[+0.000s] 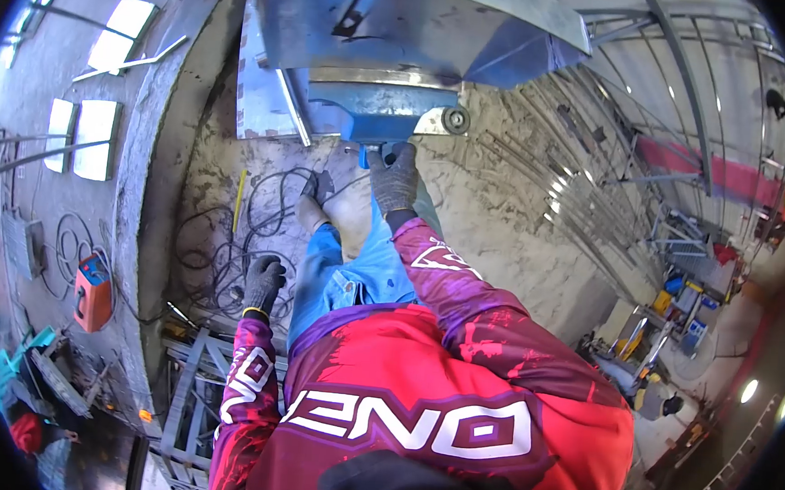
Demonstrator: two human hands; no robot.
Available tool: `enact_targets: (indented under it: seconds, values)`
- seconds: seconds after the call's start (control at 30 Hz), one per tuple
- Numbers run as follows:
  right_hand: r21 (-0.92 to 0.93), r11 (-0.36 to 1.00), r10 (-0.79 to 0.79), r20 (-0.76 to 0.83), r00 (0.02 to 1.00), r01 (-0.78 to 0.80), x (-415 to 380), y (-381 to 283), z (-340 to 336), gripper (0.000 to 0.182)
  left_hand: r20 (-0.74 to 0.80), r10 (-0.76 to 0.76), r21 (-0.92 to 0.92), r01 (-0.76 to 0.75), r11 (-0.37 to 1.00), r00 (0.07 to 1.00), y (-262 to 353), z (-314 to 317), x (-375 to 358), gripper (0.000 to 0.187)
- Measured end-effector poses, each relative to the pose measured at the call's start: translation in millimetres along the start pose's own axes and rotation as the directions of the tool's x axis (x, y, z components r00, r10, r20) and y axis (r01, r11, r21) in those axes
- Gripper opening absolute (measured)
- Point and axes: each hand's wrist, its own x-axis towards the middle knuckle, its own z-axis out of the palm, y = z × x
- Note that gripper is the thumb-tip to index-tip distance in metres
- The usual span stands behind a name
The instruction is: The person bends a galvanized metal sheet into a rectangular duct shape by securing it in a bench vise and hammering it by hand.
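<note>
My right hand (393, 179), in a grey glove, is closed at the front of a blue bench vise (384, 108), on its handle, which is largely hidden by the fingers. A small blue part (363, 157) shows beside the thumb side. A large sheet-metal piece (407, 32) stands above the vise jaws. Lower down on the left, my left hand (264, 283), in a dark glove, hangs beside my leg, its fingers loosely bent and slightly apart, with nothing seen in them.
Black cables (257, 226) lie coiled on the floor near my foot (311, 210). A metal tube (293, 106) leans left of the vise. Long metal bars (585, 231) lie to the right. An orange machine (92, 292) and a metal frame (191, 395) are at the left.
</note>
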Motion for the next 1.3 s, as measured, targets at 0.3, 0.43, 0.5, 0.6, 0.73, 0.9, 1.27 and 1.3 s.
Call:
enact_targets:
  seconds: [0.3,0.43,0.5,0.6,0.73,0.9,1.27,1.3]
  values:
    - [-0.163,0.981,-0.08,0.145,0.986,0.104,5,9,14,0.035,0.048,-0.048,0.101,0.043,0.994,0.998,5,-12,-10,0.025]
    - [-0.113,0.978,-0.162,0.136,0.977,0.178,6,4,12,0.029,0.035,-0.028,0.135,0.023,0.991,0.999,19,0,-7,0.025]
    - [-0.138,0.977,-0.144,0.143,0.979,0.164,7,-1,8,0.028,0.044,-0.017,0.145,0.01,0.989,0.999,23,6,-11,0.026]
    - [-0.181,0.961,-0.176,0.184,0.967,0.209,4,-11,-8,0.025,0.02,0.065,0.063,-0.066,0.996,0.998,27,12,-17,0.024]
    - [-0.212,0.846,-0.483,0.082,0.872,0.489,0,-19,-58,0.018,0.035,0.073,0.046,-0.074,0.996,0.997,41,18,-21,0.025]
    - [-0.187,0.812,-0.57,-0.043,0.821,0.554,6,-26,-161,0.017,0.136,0.318,-0.067,-0.312,0.948,0.938,110,29,-25,0.024]
    - [-0.604,0.609,-0.261,0.46,0.849,0.514,26,-38,-145,0.024,0.061,0.997,0.453,-0.892,0.008,0.04,410,94,-165,0.023]
    - [-0.671,0.553,-0.127,0.518,0.846,0.494,25,-47,-144,0.028,0.177,0.979,0.525,-0.831,-0.185,-0.106,440,96,-168,0.025]
